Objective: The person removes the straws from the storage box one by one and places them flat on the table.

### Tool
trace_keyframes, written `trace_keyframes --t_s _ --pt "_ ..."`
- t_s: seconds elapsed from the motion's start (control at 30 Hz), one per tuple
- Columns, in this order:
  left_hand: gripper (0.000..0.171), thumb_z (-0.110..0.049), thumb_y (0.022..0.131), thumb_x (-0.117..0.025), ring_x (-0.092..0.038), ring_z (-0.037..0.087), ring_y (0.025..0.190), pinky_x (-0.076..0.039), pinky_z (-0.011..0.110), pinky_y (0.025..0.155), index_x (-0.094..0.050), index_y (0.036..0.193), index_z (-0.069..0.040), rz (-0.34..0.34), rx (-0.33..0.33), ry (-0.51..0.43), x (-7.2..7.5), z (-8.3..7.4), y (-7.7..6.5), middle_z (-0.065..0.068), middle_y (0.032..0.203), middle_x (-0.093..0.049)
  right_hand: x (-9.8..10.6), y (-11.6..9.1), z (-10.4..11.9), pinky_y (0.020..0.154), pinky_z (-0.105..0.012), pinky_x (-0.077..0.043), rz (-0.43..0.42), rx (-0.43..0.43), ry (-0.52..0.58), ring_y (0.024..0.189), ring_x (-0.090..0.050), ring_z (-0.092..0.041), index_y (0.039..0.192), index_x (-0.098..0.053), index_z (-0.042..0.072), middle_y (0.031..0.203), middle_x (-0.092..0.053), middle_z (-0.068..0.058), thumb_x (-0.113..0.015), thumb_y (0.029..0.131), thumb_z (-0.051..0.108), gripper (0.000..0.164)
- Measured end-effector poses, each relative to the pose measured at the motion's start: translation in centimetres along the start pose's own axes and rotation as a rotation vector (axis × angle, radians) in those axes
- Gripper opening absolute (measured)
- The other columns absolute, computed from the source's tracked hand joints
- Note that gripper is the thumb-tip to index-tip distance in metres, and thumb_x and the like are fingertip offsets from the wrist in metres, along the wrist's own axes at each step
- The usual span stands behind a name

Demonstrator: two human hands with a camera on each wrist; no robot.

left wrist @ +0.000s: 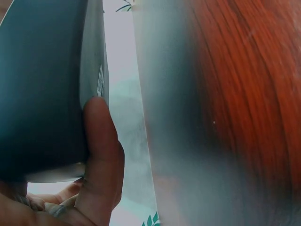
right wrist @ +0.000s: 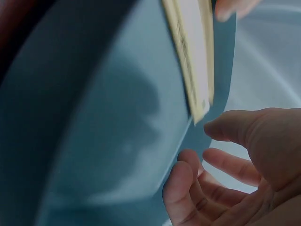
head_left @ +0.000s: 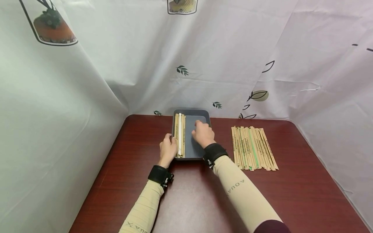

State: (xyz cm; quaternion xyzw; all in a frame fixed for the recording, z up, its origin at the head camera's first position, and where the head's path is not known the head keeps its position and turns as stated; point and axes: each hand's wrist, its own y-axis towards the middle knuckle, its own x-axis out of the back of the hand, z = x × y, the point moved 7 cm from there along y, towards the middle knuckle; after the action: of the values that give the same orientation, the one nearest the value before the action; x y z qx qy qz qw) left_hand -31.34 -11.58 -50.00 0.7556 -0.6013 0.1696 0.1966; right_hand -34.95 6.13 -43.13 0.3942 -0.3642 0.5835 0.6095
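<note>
A dark grey tray [head_left: 192, 154] stands toward the back of the table. Along its left side lie several long, thin paper-wrapped sticks [head_left: 176, 129], tan ones with a white one [head_left: 180, 134] on top; what is inside the wrappers is hidden. My left hand [head_left: 168, 149] grips the tray's left wall, thumb and fingers on either side of it in the left wrist view. Over the right part of the tray hovers my right hand [head_left: 204, 133], fingers loosely bent with nothing between them. In the right wrist view its thumb and fingertips [right wrist: 179, 176] are apart, close to the sticks' end.
Right of the tray, a wide row of similar tan paper-wrapped sticks [head_left: 253, 149] lies side by side, a few with green stripes. White patterned cloth [head_left: 151, 64] hangs behind and beside the reddish-brown table [head_left: 122, 194].
</note>
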Motion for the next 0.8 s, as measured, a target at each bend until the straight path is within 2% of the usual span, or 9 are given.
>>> trace_keyframes --t_s 0.2,0.37,0.43,0.63,0.73,0.8 --pt "0.033 -0.022 0.108 -0.049 -0.058 0.027 0.069 -0.043 0.037 0.062 -0.061 0.133 -0.004 -0.012 0.001 0.014 0.0 -0.1 0.0 0.009 0.075 -0.060 -2.4 -0.7 2.7 0.067 -0.048 -0.055 0.033 0.046 0.010 0.082 -0.069 -0.036 0.132 -0.064 0.011 0.109 -0.072 -0.017 -0.070 0.099 0.020 0.035" --pt "0.034 -0.022 0.108 -0.049 -0.061 0.030 0.076 -0.047 0.042 0.067 -0.061 0.134 -0.004 -0.010 0.001 0.015 -0.1 -0.1 0.0 0.010 0.077 -0.062 -3.6 -1.1 3.6 0.063 -0.047 -0.052 0.049 0.049 -0.014 0.079 -0.068 -0.035 0.108 -0.065 0.012 0.095 -0.070 -0.016 -0.070 0.098 0.019 0.014" --pt "0.034 -0.022 0.108 -0.048 -0.060 0.029 0.072 -0.046 0.041 0.065 -0.060 0.135 -0.004 -0.004 -0.003 0.014 -0.1 -0.1 -0.1 0.010 0.075 -0.061 -3.9 -1.2 3.6 0.062 -0.047 -0.051 0.050 0.046 -0.017 0.078 -0.067 -0.035 0.100 -0.062 0.012 0.092 -0.069 -0.015 -0.071 0.097 0.018 0.011" --pt "0.034 -0.019 0.109 -0.048 -0.047 0.022 0.052 -0.035 0.033 0.052 -0.059 0.136 -0.003 0.015 -0.007 -0.008 -0.2 -0.1 -0.3 0.008 0.067 -0.055 -4.6 -1.3 3.7 0.063 -0.046 -0.053 0.064 0.045 -0.014 0.078 -0.068 -0.034 0.099 -0.062 0.013 0.093 -0.069 -0.014 -0.070 0.095 0.015 0.010" --pt "0.033 -0.019 0.109 -0.048 -0.048 0.023 0.054 -0.036 0.034 0.053 -0.059 0.136 -0.003 0.018 -0.007 -0.006 -0.2 0.0 -0.3 0.009 0.069 -0.056 -4.8 -1.3 3.6 0.063 -0.046 -0.052 0.076 0.033 -0.027 0.077 -0.067 -0.033 0.098 -0.061 0.013 0.091 -0.068 -0.014 -0.072 0.093 0.015 0.012" --pt "0.033 -0.019 0.109 -0.048 -0.049 0.023 0.056 -0.037 0.035 0.055 -0.059 0.135 -0.003 0.017 -0.005 0.000 -0.2 0.1 -0.3 0.009 0.071 -0.057 -4.9 -1.3 3.4 0.064 -0.046 -0.053 0.081 0.017 -0.036 0.078 -0.067 -0.034 0.103 -0.062 0.012 0.092 -0.068 -0.014 -0.074 0.093 0.016 0.016"
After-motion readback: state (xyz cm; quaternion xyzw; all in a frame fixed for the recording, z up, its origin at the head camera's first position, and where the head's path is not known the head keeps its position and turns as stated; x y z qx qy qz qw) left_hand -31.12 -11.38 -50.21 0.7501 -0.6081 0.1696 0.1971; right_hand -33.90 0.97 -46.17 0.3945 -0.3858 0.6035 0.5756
